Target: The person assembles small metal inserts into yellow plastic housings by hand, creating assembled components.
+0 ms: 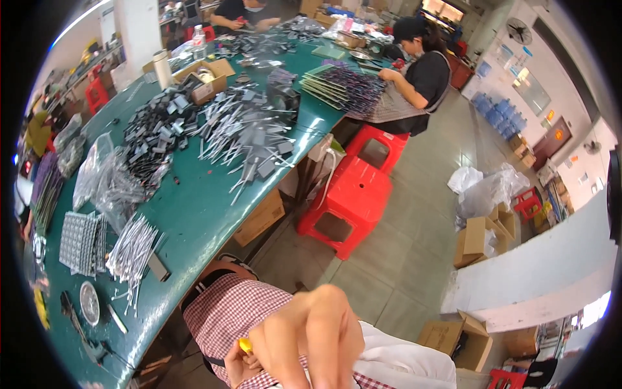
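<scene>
My right hand (310, 337) is close under the camera at the bottom centre, with its fingers curled. A small yellow object (245, 345) is pinched at the hand's left side between the thumb and a finger; most of the object is hidden. The hand hovers over my lap, which is covered by red-and-white checked cloth (227, 311). A white sleeve (408, 366) runs off to the lower right. My left hand is not visible. The long green table (194, 214) lies to the left, apart from the hand.
The table carries heaps of grey metal parts (243, 133), plastic bags (107, 178), a grey studded tray (81, 241) and a cardboard box (207, 78). Red stools (346, 201) stand on the floor. A seated person in black (421, 74) works at the far end. Boxes (476, 240) lie on the right.
</scene>
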The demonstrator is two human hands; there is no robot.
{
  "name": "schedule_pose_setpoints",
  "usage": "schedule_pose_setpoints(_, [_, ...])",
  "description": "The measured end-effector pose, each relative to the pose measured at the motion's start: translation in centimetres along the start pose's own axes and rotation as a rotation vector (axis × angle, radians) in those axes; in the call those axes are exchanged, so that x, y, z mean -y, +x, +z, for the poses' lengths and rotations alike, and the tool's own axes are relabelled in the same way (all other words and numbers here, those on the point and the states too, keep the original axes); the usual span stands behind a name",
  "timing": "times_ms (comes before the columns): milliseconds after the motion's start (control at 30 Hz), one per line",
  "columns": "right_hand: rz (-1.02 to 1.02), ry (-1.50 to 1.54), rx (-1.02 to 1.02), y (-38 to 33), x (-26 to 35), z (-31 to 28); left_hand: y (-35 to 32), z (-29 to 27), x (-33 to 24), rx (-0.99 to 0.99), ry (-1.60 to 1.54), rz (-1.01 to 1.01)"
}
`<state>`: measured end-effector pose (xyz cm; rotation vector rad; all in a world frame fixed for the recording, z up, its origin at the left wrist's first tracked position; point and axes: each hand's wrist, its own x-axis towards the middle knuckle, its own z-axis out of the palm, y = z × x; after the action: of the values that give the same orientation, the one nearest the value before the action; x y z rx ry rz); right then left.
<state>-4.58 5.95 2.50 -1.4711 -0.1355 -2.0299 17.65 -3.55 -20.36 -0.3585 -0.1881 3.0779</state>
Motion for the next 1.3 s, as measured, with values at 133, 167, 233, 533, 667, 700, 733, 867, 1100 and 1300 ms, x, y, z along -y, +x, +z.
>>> schedule_pose_setpoints(133, [0.173,-0.048,-0.270,-0.5,-2.5,1.5,-2.4,1.5,0.0,-0.330,0.111,0.191])
schedule_pose_setpoints(167, [0.264,-0.047,-0.311,-0.4,-4.2,0.7,-2.5,1.7,0.2,-0.363,0.278,0.373])
schedule_pose_setpoints(233, [0.510,0.004,-0.331,-2.0,-7.2,-0.7,-3.9,2.3,-0.9,-0.251,0.060,0.310])
schedule_pose_setpoints(533, [0.798,-0.005,-0.085,-4.7,-16.5,3.3,-11.5,1.4,0.1,-0.126,0.034,0.741])
schedule_pose_setpoints(667, [0.928,-0.150,0.266,-4.6,-20.8,4.9,-17.0,0.5,0.8,-0.221,-0.003,1.040])
schedule_pose_setpoints(700, [0.814,-0.381,0.448,-6.3,-22.7,4.3,-18.2,0.9,1.0,-0.275,0.015,1.140])
schedule_pose_setpoints(733, [0.738,-0.816,0.548,-7.1,-23.3,5.5,-19.4,1.1,0.9,-0.235,-0.012,1.189])
schedule_pose_setpoints(867, [0.595,-1.246,0.677,-10.2,-24.8,7.4,-23.1,2.6,2.0,-0.201,0.005,1.360])
schedule_pose_setpoints(1100, [0.811,-0.564,0.561,-10.7,-25.7,10.3,-22.2,2.6,4.3,-0.060,-0.071,1.229])
schedule_pose_setpoints(1300, [0.992,-0.358,0.404,-12.9,-25.8,10.6,-17.8,2.0,4.4,-0.132,-0.108,1.017])
